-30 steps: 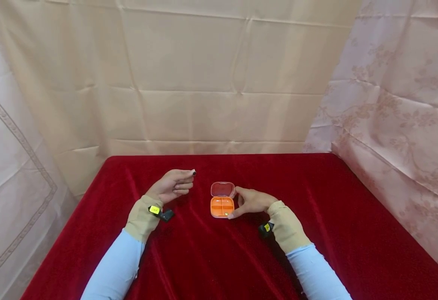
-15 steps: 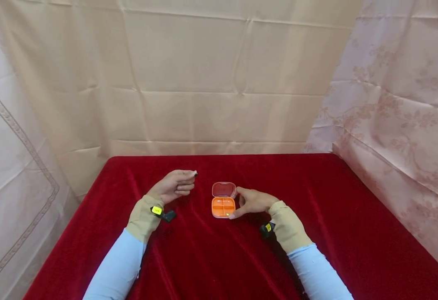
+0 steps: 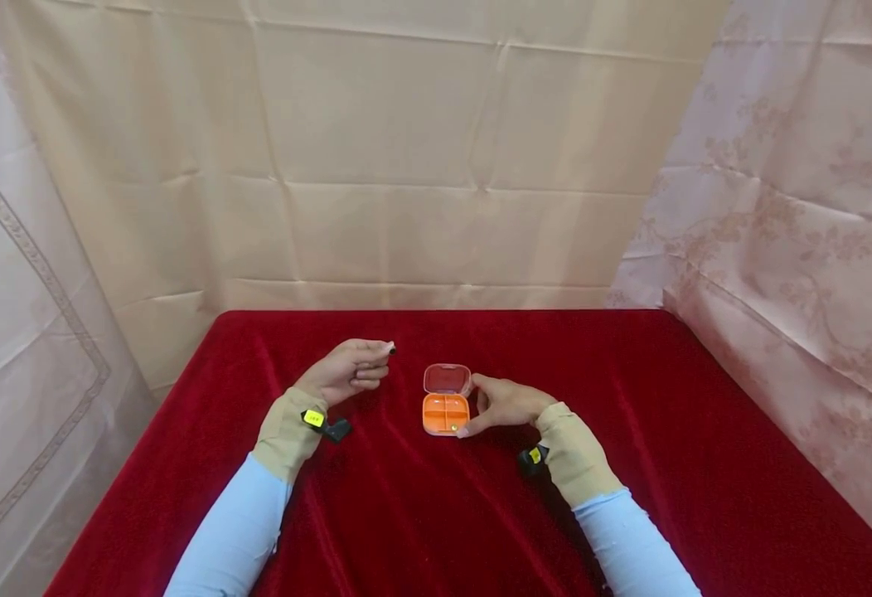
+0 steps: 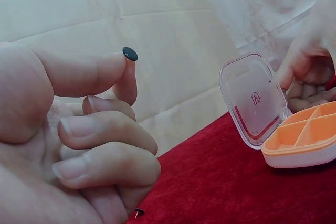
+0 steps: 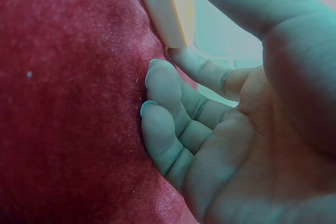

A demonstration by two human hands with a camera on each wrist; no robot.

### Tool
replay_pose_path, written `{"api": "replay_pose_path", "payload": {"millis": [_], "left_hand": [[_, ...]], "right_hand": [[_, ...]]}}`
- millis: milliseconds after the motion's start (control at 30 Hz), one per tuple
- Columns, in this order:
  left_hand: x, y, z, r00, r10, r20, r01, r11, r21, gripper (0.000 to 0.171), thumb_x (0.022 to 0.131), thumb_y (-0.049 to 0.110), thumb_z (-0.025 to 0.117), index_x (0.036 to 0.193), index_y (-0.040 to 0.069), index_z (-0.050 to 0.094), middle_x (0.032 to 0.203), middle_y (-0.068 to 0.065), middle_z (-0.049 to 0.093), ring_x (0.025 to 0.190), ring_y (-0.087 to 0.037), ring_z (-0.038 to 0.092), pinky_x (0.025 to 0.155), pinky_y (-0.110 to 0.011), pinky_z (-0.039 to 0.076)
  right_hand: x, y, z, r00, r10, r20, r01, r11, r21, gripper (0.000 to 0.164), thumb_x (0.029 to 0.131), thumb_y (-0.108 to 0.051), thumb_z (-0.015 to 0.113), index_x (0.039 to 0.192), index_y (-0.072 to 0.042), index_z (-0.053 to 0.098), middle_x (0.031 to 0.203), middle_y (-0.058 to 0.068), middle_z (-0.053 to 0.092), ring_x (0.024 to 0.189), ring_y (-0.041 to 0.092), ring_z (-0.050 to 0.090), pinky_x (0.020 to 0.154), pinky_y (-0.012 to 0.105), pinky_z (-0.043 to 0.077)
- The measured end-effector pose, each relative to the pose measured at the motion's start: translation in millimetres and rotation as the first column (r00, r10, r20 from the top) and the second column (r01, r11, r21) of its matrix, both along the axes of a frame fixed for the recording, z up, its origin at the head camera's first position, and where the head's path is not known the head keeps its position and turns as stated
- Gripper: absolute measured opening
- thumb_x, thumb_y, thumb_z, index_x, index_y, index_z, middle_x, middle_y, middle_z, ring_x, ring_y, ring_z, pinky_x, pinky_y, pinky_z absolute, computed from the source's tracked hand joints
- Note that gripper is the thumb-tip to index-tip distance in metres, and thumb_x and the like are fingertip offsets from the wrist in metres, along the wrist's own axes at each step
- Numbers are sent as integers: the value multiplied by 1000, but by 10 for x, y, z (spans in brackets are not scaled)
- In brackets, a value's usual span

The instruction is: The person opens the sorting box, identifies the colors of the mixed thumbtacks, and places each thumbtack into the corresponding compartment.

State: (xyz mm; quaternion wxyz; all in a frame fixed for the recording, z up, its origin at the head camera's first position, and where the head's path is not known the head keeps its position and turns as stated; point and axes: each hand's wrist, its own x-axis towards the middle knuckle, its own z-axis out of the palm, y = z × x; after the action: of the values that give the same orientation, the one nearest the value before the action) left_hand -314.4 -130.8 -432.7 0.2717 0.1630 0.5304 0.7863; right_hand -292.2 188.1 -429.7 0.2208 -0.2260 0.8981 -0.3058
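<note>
In the head view my left hand is raised over the left of the table, pinching a thumbtack between thumb and forefinger. The thumbtack shows a round dark head in the left wrist view; its pin is hidden by the fingertips. My right hand grips the right side of a small orange pill box, thumb at the front corner and forefinger at the back. Its clear lid stands raised at the rear. A tiny shiny gold-coloured piece lies in the front right compartment.
Below the left fingers, another dark-headed thumbtack with a brass-coloured pin lies on the red cloth. Red velvet covers the table. A beige curtain hangs behind it, and a patterned one hangs at the right.
The left hand has shifted very slightly right, still pinching the thumbtack. The right hand keeps its hold on the pill box; the head view has moved a little.
</note>
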Motion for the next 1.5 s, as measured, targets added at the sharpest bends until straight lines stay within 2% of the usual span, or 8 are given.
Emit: {"api": "replay_pose_path", "payload": {"millis": [333, 733, 1200, 1500], "left_hand": [[8, 4, 2, 1000, 0, 7, 0, 1000, 0, 27, 111, 12, 47, 86, 7, 58, 64, 4, 31, 53, -6, 27, 49, -17, 25], [4, 31, -32, 999, -36, -31, 37, 999, 16, 30, 111, 9, 44, 85, 7, 60, 65, 5, 35, 53, -5, 31, 49, -17, 26], [-8, 72, -55, 998, -48, -39, 48, 999, 8, 34, 111, 9, 45, 79, 9, 56, 66, 5, 37, 52, -5, 30, 48, -17, 26], [3, 93, -56, 1000, -20, -19, 20, 999, -34, 33, 109, 8, 48, 84, 10, 69, 63, 5, 37, 51, -4, 29, 47, -17, 27]], "right_hand": [[-17, 18, -7, 1000, 12, 5, -12, 1000, -4, 57, 78, -38, 91, 116, -15, 55, 86, 4, 59, 77, 16, 53, 66, 31, 42], [-11, 18, -4, 1000, 12, 3, -12, 1000, 1, 58, 78, -38, 90, 117, -14, 55, 86, 4, 59, 76, 16, 53, 65, 31, 42], [-13, 19, -1, 1000, 2, 1, -2, 1000, 7, 57, 77, -39, 91, 115, -16, 55, 86, 5, 59, 76, 18, 53, 66, 32, 43], [-26, 19, -23, 1000, 6, -3, -6, 1000, 3, 56, 77, -38, 91, 114, -16, 55, 85, 3, 59, 75, 16, 53, 66, 31, 43]]}}
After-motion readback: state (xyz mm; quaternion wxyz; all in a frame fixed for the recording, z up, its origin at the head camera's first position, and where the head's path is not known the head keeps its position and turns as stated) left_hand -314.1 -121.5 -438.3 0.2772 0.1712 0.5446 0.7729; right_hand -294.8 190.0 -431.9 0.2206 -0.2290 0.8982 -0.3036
